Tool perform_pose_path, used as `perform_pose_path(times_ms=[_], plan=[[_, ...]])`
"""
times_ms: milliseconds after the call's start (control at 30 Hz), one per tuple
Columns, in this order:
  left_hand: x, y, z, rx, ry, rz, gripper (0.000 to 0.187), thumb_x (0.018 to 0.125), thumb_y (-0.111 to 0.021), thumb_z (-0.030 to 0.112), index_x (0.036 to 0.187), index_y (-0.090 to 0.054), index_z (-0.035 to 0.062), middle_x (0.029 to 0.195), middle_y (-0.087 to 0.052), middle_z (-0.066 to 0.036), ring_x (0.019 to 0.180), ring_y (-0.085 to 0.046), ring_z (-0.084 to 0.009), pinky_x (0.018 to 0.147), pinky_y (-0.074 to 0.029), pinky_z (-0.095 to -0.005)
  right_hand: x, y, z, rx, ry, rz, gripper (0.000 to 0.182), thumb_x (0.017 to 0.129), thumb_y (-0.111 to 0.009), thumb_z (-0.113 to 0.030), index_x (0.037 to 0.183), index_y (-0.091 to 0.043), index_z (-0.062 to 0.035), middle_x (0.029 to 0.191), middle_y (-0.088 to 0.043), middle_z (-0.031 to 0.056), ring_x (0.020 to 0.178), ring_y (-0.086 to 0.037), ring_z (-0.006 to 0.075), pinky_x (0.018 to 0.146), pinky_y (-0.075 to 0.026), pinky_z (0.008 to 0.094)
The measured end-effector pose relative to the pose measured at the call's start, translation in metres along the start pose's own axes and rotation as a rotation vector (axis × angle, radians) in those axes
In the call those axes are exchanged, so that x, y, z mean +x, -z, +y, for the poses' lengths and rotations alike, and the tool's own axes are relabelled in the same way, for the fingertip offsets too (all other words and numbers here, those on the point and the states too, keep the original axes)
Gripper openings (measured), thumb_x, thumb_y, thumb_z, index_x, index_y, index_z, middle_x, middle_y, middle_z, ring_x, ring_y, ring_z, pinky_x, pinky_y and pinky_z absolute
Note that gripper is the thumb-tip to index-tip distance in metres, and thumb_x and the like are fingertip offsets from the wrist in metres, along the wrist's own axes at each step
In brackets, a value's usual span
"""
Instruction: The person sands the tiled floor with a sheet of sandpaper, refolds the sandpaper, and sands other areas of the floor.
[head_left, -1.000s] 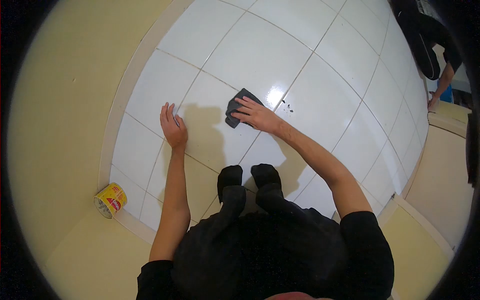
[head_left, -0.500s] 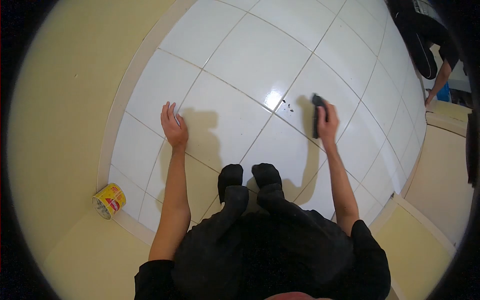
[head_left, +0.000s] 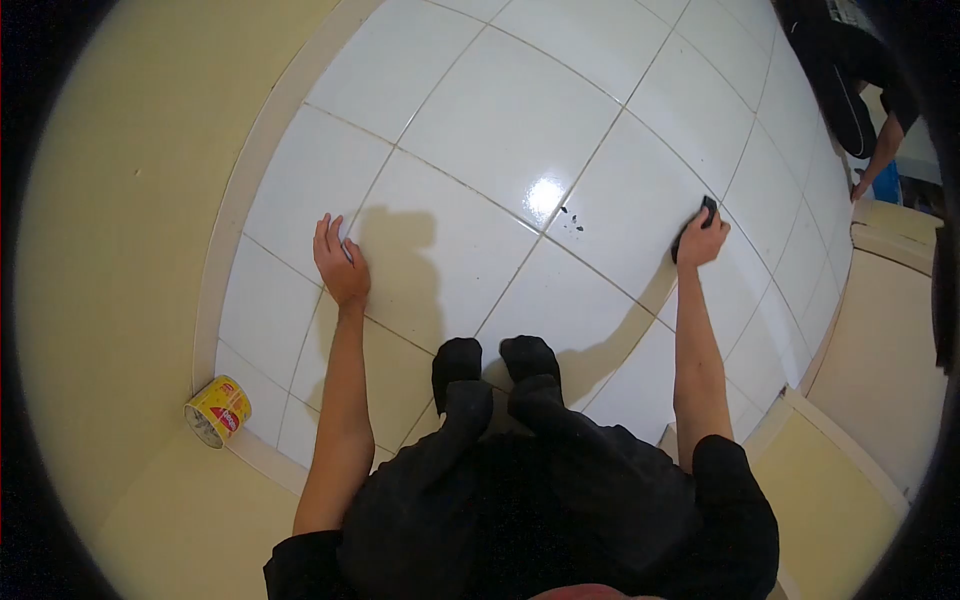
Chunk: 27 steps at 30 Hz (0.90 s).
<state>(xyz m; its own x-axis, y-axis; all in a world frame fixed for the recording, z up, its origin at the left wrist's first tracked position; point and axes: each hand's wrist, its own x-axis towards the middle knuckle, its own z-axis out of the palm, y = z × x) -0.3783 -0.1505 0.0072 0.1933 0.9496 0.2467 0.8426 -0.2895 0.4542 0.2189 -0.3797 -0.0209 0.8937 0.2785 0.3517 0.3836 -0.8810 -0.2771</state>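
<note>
Since the earlier frames, the folded dark-grey fabric cloth [head_left: 709, 206] has moved farther right with the right hand [head_left: 703, 242]. Left of and nearer the body than the left hand [head_left: 341, 268] sits a yellow cylindrical tub [head_left: 222, 406], its contents unclear. That hand looks empty, fingers loosely spread; floor contact cannot be told. Small dark flakes [head_left: 579, 228] lie left of the right hand, which clasps the partly hidden cloth. Wiping seems in hand; another stroke would call for flat, even pressure.

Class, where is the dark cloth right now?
In the head view, the dark cloth is in the right hand, in the picture's right half, over white tiles, right of the small dark bits.
</note>
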Motion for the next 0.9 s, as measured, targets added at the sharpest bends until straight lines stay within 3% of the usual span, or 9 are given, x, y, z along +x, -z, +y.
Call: perform_pose_path(times_ms=[300, 567, 733, 900], plan=[[0.003, 0.002, 0.001, 0.008, 0.030, -0.036, 0.044, 0.096, -0.050, 0.005, 0.140, -0.058, 0.0005, 0.154, -0.051, -0.020, 0.145, -0.043, -0.0405, 0.120, -0.035, -0.0516, 0.024, -0.056, -0.145, 0.090, 0.345, -0.031, 0.030, 0.103, -0.058, -0.033, 0.115, -0.069, -0.0081, 0.111, -0.062, 0.0141, 0.102, -0.063, 0.0349, 0.083, -0.055, 0.0489], [0.002, 0.001, 0.001, -0.003, 0.030, -0.017, 0.044, 0.097, -0.050, 0.004, 0.140, -0.057, 0.0022, 0.155, -0.049, -0.019, 0.146, -0.043, -0.0387, 0.120, -0.035, -0.0502, -0.006, -0.064, -0.256, 0.432, 0.697, -0.178, 0.029, 0.098, -0.068, -0.029, 0.119, -0.074, -0.0102, 0.109, -0.067, 0.0088, 0.101, -0.064, 0.0324, 0.083, -0.055, 0.0455], [0.000, 0.001, -0.001, 0.032, 0.020, -0.027, 0.044, 0.099, -0.050, 0.004, 0.142, -0.056, 0.0035, 0.155, -0.049, -0.018, 0.145, -0.043, -0.0380, 0.120, -0.035, -0.0501, -0.052, -0.039, -0.295, 0.591, 0.945, -0.357, 0.024, 0.093, -0.067, -0.021, 0.112, -0.073, -0.0091, 0.106, -0.068, 0.0095, 0.101, -0.064, 0.0324, 0.081, -0.054, 0.0468], [0.001, 0.000, -0.003, 0.016, 0.007, -0.013, 0.044, 0.098, -0.051, 0.004, 0.141, -0.056, 0.0035, 0.155, -0.050, -0.018, 0.145, -0.043, -0.0383, 0.120, -0.035, -0.0505, -0.096, -0.020, -0.292, 0.600, 1.128, -0.430, 0.027, 0.091, -0.071, -0.025, 0.114, -0.073, -0.0116, 0.103, -0.065, 0.0064, 0.095, -0.062, 0.0284, 0.075, -0.051, 0.0444]])
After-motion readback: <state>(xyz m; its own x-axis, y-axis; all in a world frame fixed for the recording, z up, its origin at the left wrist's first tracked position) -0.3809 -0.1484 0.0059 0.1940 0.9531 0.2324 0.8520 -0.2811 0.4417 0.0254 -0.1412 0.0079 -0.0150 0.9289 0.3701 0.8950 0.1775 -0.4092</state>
